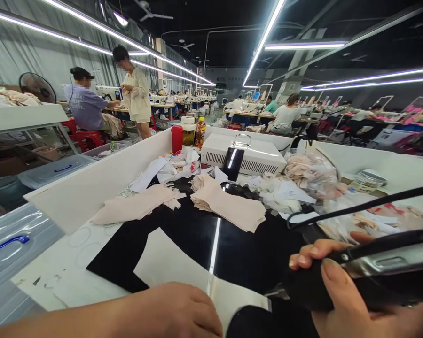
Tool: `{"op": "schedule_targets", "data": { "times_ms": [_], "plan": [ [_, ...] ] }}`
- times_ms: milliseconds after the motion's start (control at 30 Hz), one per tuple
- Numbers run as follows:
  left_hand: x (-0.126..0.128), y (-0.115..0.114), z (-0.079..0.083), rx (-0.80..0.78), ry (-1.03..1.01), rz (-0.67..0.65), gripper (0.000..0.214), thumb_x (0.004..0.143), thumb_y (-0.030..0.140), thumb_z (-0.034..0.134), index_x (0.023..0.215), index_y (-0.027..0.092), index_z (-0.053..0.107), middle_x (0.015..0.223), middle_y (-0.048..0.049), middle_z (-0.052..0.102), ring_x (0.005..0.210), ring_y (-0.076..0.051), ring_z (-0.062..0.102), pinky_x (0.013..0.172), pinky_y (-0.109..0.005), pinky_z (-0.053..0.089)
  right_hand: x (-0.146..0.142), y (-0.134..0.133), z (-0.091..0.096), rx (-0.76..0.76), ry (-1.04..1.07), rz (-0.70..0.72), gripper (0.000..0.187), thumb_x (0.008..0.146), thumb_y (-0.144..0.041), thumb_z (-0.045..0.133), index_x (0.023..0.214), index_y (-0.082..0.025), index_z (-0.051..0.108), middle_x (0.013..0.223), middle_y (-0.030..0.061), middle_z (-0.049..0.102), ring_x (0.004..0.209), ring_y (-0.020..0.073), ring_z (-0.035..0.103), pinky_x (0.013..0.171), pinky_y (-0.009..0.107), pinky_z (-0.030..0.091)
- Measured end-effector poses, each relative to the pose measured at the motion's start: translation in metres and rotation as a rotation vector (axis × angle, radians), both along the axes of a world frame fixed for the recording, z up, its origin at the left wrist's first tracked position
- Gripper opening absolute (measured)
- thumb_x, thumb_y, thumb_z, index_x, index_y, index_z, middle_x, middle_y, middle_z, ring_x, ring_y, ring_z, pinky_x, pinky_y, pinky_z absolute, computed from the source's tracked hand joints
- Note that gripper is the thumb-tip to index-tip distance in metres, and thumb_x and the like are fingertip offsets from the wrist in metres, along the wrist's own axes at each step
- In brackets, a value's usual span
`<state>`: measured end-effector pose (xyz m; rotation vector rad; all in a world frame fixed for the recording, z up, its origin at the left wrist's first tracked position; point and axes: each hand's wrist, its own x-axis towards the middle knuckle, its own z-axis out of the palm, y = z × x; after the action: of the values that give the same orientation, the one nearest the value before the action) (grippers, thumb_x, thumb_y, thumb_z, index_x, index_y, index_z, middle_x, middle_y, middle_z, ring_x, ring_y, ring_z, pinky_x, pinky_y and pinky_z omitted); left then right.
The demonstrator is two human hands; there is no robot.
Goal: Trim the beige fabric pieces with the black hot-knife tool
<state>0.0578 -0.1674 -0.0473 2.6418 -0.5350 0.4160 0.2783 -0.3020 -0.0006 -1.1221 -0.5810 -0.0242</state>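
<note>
Along the near edge, the left hand (188, 310) is laid over a pale grey, curved, thin sheet (174, 260), back upward and fingers bent down; with its fingertips hidden, whether anything is gripped cannot be told. By the right hand (348, 300), fingers wrapped round and thumb along the near side, a black handheld tool with a silver metal plate (395, 260) is held, angled inward from the right. The sheet is lain mostly ahead of the left hand, the nearer one, its long axis slanted from far left to near right, toward the tool. Beneath, a glossy black flat board (246, 253) is spread. Beyond, layered stacks of pale pink cut fabric (229, 202) are backed by a white vented metal box (211, 152)
</note>
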Motion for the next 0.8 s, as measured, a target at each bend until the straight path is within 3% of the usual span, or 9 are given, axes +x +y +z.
{"op": "schedule_targets", "data": {
  "times_ms": [167,300,433,800],
  "plan": [
    [0.026,-0.001,0.006,0.125,-0.132,0.086,0.017,0.116,0.025,0.059,0.116,0.014,0.071,0.111,-0.0061,0.080,0.095,-0.015,0.074,0.106,-0.026,0.057,0.006,-0.002,0.000,-0.049,0.010,-0.029,0.055,0.076,-0.041,0.098,0.119,-0.029,0.064,0.081,-0.0044,0.070,0.066,0.0194,0.068,0.067,0.038,0.063],
    [0.057,-0.005,-0.004,0.228,-0.199,0.126,0.016,0.114,0.027,0.060,0.117,0.014,0.070,0.105,-0.0042,0.076,0.095,-0.018,0.071,0.109,-0.034,0.056,0.007,-0.003,-0.002,-0.025,-0.032,-0.017,0.052,0.079,-0.038,0.096,0.118,-0.028,0.063,0.079,-0.0047,0.071,0.062,0.0184,0.069,0.063,0.035,0.063],
    [0.078,-0.007,-0.016,0.320,-0.240,0.121,0.025,0.113,0.036,0.064,0.123,0.013,0.066,0.097,-0.0021,0.071,0.093,-0.019,0.069,0.106,-0.035,0.055,0.006,-0.003,-0.002,-0.003,-0.022,-0.020,0.052,0.079,-0.038,0.096,0.116,-0.027,0.062,0.079,-0.0050,0.072,0.059,0.0176,0.068,0.059,0.032,0.063],
    [0.078,-0.003,-0.027,0.371,-0.181,0.174,0.029,0.112,0.042,0.069,0.124,0.016,0.065,0.101,0.0003,0.071,0.098,-0.017,0.070,0.116,-0.037,0.050,0.012,-0.008,-0.014,-0.032,-0.071,0.023,0.050,0.086,-0.038,0.094,0.123,-0.031,0.062,0.084,-0.0053,0.074,0.063,0.0171,0.072,0.063,0.030,0.065]
  ]
}}
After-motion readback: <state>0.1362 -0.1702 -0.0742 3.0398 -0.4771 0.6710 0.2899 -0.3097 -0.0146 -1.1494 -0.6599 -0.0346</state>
